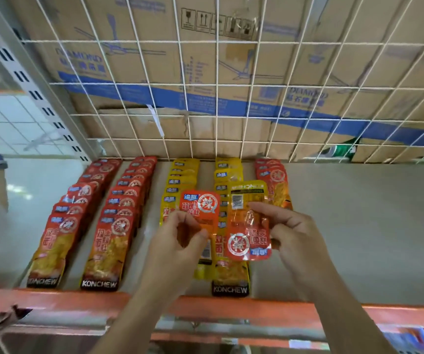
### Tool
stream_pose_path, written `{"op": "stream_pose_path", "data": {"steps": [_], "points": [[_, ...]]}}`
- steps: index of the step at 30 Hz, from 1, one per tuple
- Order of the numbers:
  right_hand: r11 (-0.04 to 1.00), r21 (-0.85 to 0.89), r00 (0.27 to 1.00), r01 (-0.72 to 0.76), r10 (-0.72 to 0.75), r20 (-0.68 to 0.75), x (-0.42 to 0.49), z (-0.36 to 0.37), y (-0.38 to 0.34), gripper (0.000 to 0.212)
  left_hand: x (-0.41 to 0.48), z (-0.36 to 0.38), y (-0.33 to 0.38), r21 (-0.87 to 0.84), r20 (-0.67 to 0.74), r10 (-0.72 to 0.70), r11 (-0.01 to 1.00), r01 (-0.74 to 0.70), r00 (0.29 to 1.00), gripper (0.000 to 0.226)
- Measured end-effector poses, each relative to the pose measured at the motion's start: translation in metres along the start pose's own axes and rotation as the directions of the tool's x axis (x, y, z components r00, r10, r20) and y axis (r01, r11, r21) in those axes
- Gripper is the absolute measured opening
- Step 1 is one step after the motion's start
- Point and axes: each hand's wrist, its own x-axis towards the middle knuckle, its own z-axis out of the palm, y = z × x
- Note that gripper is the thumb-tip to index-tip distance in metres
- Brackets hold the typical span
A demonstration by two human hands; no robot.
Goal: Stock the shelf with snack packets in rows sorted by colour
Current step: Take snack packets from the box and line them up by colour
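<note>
Red packet (200,205) pinched upright by left hand (177,241); right hand (295,236) pinches second packet (242,223) upside-down.

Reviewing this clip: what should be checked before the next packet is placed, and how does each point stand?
1. Left hand grips the upright red packet: ok.
2. Right hand has its flipped red packet facing like the rows: not ok, upside down.
3. Right hand holds one packet only: cannot tell; a yellow barcode side shows behind.
4. Room in the short red row at right: ok.
5. Yellow rows free of stray colours: cannot tell, hands cover part.
</note>
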Motion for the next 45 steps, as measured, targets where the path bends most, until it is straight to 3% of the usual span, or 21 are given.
{"op": "stream_pose_path", "data": {"steps": [4,8,15,19,30,37,45], "points": [[0.992,-0.078,0.99,0.098,-0.09,0.11,0.003,0.009,0.0,0.06,-0.004,-0.005,0.002,-0.099,-0.018,-0.07,0.993,0.068,0.997,0.046],[0.994,-0.053,0.986,0.095,-0.086,0.145,0.005,0.017,0.001,0.049,-0.008,-0.02,0.001,-0.038,-0.112,-0.058,0.998,0.054,0.992,0.055],[0.988,0.013,0.984,0.155,-0.155,0.089,0.005,0.026,-0.005,0.021,-0.01,-0.029,-0.004,0.026,-0.138,0.032,0.999,-0.029,0.99,0.044],[0.972,-0.102,0.976,0.211,-0.216,-0.038,0.005,0.014,-0.008,0.018,-0.007,-0.023,0.0,0.072,-0.097,0.067,0.996,-0.06,0.993,0.039],[0.989,-0.087,0.97,0.119,-0.135,-0.202,0.001,-0.026,-0.003,0.018,0.002,0.019,0.009,0.05,-0.019,0.12,0.992,-0.119,0.993,0.047],[0.995,-0.078,0.979,-0.054,0.038,-0.199,0.01,-0.049,0.019,0.014,0.01,0.045,0.015,0.112,0.057,0.103,0.988,-0.109,0.993,0.04],[0.989,-0.142,0.972,-0.046,0.011,-0.234,0.025,-0.057,0.031,0.022,0.018,0.062,0.021,0.141,0.074,0.023,0.989,-0.033,0.997,0.04]]}}
